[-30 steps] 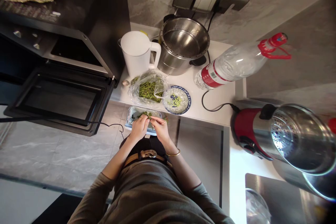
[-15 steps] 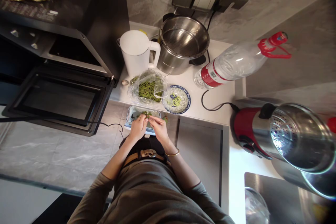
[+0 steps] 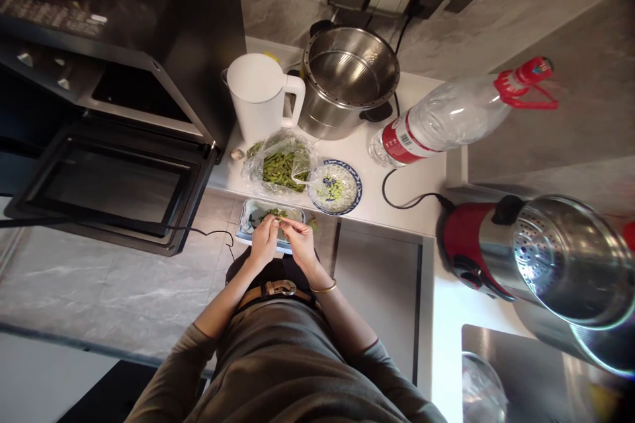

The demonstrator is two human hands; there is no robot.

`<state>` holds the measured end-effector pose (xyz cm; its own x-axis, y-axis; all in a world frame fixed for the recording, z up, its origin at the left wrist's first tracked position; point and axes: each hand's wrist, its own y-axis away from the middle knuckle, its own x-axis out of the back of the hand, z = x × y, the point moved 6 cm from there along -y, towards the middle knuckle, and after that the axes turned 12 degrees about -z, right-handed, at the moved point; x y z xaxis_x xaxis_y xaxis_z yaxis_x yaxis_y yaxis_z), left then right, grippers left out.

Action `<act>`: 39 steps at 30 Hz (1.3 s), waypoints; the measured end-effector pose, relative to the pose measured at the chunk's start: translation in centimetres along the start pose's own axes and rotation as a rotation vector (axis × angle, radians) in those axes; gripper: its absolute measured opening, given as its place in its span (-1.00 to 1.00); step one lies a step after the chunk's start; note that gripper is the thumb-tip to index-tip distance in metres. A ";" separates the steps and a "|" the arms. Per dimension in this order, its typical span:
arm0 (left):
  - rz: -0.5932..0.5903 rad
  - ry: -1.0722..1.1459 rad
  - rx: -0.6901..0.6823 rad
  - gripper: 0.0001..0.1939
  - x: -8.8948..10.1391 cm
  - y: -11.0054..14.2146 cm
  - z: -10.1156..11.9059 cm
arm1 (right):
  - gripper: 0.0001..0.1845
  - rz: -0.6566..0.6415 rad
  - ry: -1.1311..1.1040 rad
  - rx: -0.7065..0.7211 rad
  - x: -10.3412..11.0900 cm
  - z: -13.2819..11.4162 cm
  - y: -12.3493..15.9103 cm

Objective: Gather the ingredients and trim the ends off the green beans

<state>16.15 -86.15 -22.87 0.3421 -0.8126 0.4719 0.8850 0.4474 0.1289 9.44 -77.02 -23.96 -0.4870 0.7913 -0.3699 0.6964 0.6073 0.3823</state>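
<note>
My left hand (image 3: 264, 239) and my right hand (image 3: 300, 242) meet fingertip to fingertip, both closed in a pinch. Between them is a small green edamame pod (image 3: 279, 219), mostly covered by the fingers. Below the hands is a small bin (image 3: 242, 232) with green pods or shells in it. On the counter just beyond lies a clear plastic bag of edamame pods (image 3: 282, 169). Beside the bag, a blue-rimmed plate (image 3: 358, 189) holds several shelled green beans (image 3: 331, 189).
Behind the bag stand a white pitcher (image 3: 255, 96) and a steel pot (image 3: 325, 120). A large plastic bottle (image 3: 446, 117) is at the right, near a red and steel appliance (image 3: 464, 238). An oven door (image 3: 114, 185) hangs open at the left, with a cord crossing it.
The view has shifted very slightly. Both hands stay pinched together over the bin, with hardly any movement of the fingers.
</note>
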 end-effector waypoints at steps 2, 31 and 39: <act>0.037 0.095 0.016 -0.56 0.1 -0.1 -0.1 | -0.84 0.012 -0.010 -0.002 -0.1 0.1 0.0; -0.326 -0.735 0.179 -0.56 0.4 -1.0 -0.4 | -0.76 -0.222 0.235 -0.142 2.4 3.0 -2.3; -0.463 -0.771 0.396 -0.59 -0.1 -1.8 -3.4 | -0.75 -0.131 -0.238 -0.267 5.3 3.1 -2.5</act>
<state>15.60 -88.18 -26.09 -0.4367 -0.5354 0.7229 0.6614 0.3537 0.6614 6.75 -74.57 -29.49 -0.4047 0.6863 -0.6043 0.4597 0.7240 0.5144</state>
